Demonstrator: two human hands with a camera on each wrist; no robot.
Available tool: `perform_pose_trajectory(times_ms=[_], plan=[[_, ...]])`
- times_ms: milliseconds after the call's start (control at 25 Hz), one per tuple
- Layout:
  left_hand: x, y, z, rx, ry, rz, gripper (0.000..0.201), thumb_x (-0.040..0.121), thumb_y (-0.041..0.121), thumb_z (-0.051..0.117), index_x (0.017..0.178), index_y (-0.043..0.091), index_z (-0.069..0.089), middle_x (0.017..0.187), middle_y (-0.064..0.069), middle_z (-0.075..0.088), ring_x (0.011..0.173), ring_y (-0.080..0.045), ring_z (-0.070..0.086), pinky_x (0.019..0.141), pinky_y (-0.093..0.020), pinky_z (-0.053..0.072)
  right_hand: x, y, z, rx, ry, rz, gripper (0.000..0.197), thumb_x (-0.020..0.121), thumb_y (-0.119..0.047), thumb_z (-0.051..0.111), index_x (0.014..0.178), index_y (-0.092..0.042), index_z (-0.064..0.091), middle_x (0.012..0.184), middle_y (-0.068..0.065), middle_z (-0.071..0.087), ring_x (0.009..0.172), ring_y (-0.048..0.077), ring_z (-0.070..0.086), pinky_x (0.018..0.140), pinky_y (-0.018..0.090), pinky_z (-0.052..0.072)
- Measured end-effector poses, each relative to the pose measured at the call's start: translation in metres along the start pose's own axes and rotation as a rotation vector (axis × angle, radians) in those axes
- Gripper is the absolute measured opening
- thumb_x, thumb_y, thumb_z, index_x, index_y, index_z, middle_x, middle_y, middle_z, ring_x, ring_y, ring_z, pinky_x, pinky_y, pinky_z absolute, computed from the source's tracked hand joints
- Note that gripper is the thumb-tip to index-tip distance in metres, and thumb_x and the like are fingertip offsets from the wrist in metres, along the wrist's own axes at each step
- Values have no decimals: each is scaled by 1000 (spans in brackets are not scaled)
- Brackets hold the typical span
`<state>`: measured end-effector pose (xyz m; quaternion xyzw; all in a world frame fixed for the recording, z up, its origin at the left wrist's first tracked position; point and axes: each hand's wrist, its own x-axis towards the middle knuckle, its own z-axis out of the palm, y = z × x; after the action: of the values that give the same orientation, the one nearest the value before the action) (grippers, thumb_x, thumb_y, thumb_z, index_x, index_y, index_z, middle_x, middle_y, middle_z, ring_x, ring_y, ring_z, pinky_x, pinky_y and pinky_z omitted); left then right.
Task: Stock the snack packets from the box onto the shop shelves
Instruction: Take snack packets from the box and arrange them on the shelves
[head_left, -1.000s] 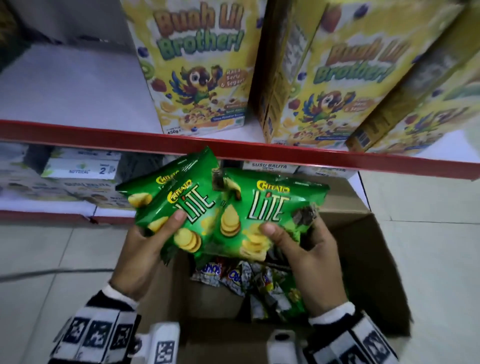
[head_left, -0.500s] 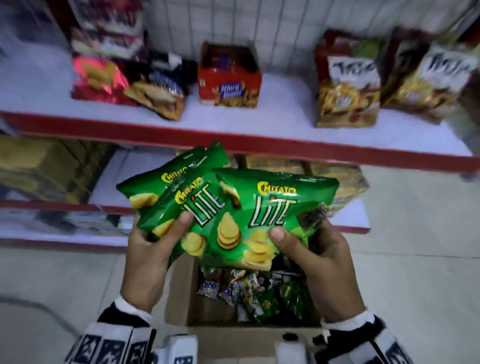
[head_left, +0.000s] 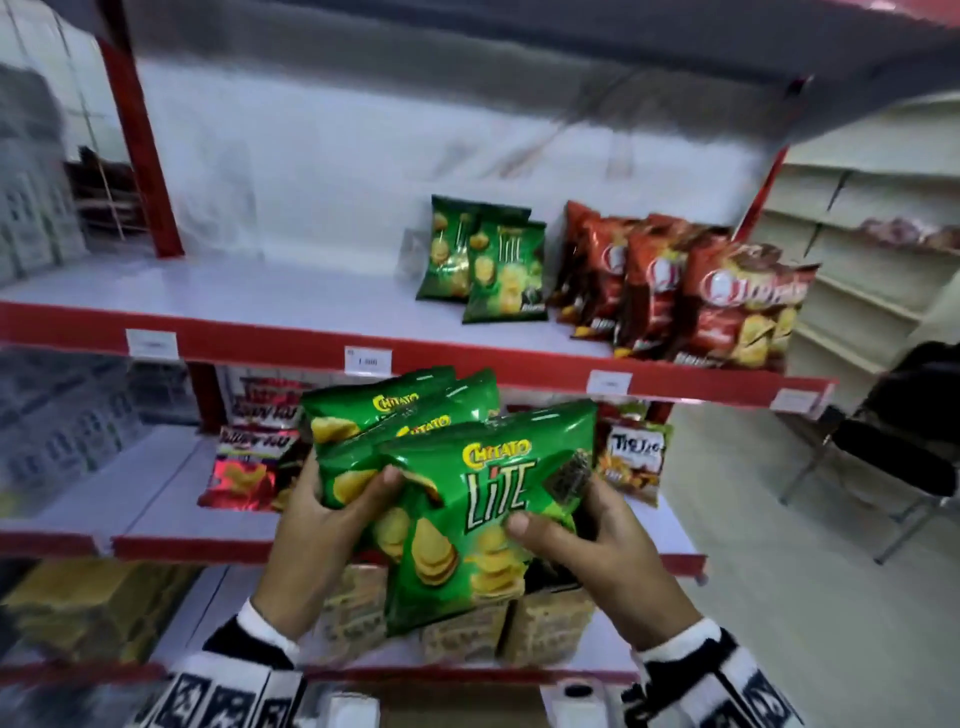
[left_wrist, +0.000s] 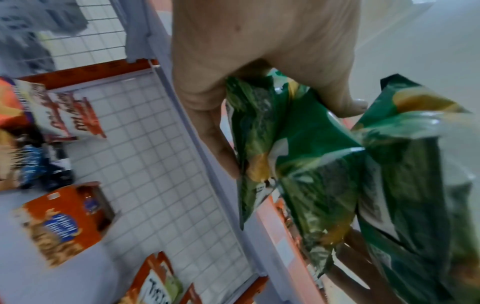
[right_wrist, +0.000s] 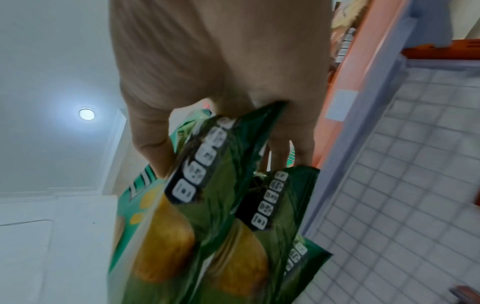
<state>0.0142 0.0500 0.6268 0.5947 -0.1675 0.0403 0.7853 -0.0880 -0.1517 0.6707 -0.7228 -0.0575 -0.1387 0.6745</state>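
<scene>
Both grips, left hand (head_left: 311, 540) and right hand (head_left: 597, 551), clutching green Chitato Lite packets (head_left: 467, 499), have risen from the box to the shelf (head_left: 311, 291) for stocking.

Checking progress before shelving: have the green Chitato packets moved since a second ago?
Yes. The green Chitato packets, gripped by left hand and right hand, rose from over the box to just below the red shelf edge.

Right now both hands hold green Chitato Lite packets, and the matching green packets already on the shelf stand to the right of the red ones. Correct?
Not quite. The head view shows the shelved green packets standing left of the red packets. Both the left hand and right hand do hold green Chitato Lite packets.
</scene>
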Motion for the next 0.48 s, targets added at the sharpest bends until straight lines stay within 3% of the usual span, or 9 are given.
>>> perform_pose_trajectory(times_ms=[80, 120, 160, 240, 280, 360, 480], plan=[[9, 22, 14, 50, -53, 54, 20, 83, 6, 62, 100, 9, 53, 66, 8, 71, 56, 3, 65, 50, -12, 51, 8, -17, -6, -22, -25, -47, 37, 64, -27, 79, 97, -20, 63, 86, -12, 73, 79, 2, 68, 66, 13, 49], [15, 36, 20, 57, -82, 89, 12, 87, 10, 59, 97, 11, 53, 66, 12, 72, 58, 4, 65, 50, -11, 50, 13, -26, -8, -14, -28, -69, 37, 65, -26, 78, 98, -20, 63, 84, -12, 73, 77, 2, 68, 65, 14, 50], [23, 51, 26, 38, -136, 126, 16, 87, 26, 61, 94, 13, 54, 72, 12, 73, 63, 3, 67, 54, -11, 51, 19, -35, -11, -2, -22, -85, 39, 64, -29, 78, 99, -20, 63, 84, -11, 73, 77, 4, 68, 65, 17, 51], [49, 83, 37, -16, -266, 97, 62, 67, 69, 61, 97, 14, 59, 90, 0, 73, 83, -11, 71, 64, -24, 56, 39, -53, -18, 33, 14, -101, 42, 58, -36, 78, 95, -22, 65, 86, -5, 73, 81, 12, 69, 70, 29, 54], [64, 100, 42, -49, -320, 45, 71, 63, 77, 57, 103, 19, 62, 99, -5, 72, 91, -20, 71, 67, -32, 57, 52, -61, -21, 61, 35, -109, 42, 56, -36, 79, 93, -22, 66, 88, -1, 74, 83, 18, 70, 74, 35, 56], [100, 126, 50, -71, -368, 33, 50, 76, 70, 46, 99, 32, 68, 96, 0, 73, 92, -20, 71, 69, -36, 58, 83, -76, -28, 91, 89, -133, 38, 55, -34, 79, 89, -22, 68, 90, 5, 74, 86, 25, 69, 84, 44, 55], [152, 149, 59, 21, -338, 20, 39, 92, 60, 31, 96, 37, 63, 76, 15, 71, 75, -4, 70, 58, -25, 57, 131, -90, -33, 81, 170, -163, 31, 57, -32, 79, 85, -24, 69, 88, 3, 73, 86, 25, 69, 84, 44, 53]])
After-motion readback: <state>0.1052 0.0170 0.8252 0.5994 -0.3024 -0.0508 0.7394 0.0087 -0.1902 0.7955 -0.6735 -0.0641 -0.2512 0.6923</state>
